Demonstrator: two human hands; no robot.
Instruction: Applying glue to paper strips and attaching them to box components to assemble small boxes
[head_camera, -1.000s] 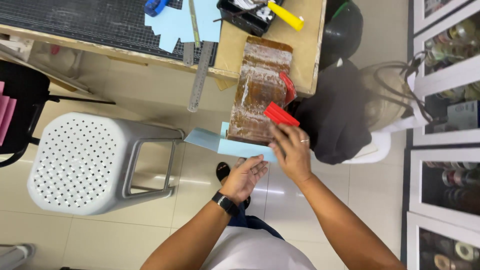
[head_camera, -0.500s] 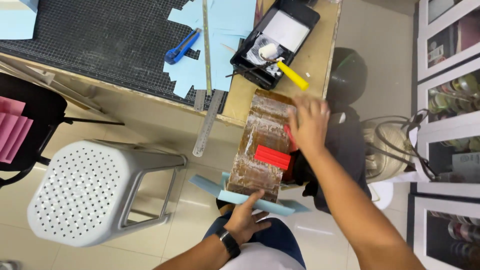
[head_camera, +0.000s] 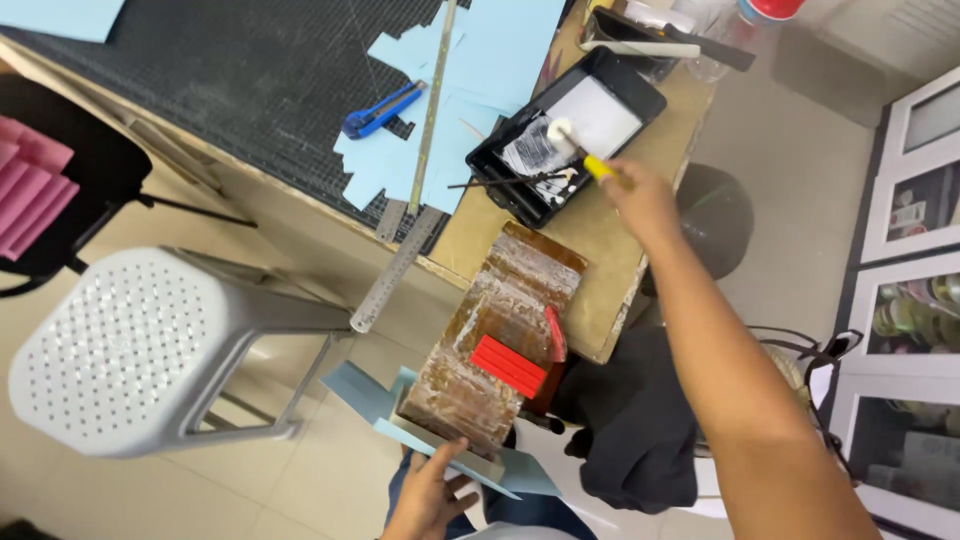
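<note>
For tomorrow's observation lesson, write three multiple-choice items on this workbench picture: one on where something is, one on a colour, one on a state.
1. Where does the blue utility knife lie?
A. in the black tray
B. on the dark cutting mat
C. on the stool

2. What colour is the ridged block on the brown board?
A. red
B. green
C. white

3. What is the right hand doing?
A. resting flat on the board
B. gripping the yellow roller handle
C. holding the metal ruler

Answers: 1 B, it sits on the mat beside pale blue paper. 2 A, plainly red. 3 B, fingers close round the handle at the black tray.
</note>
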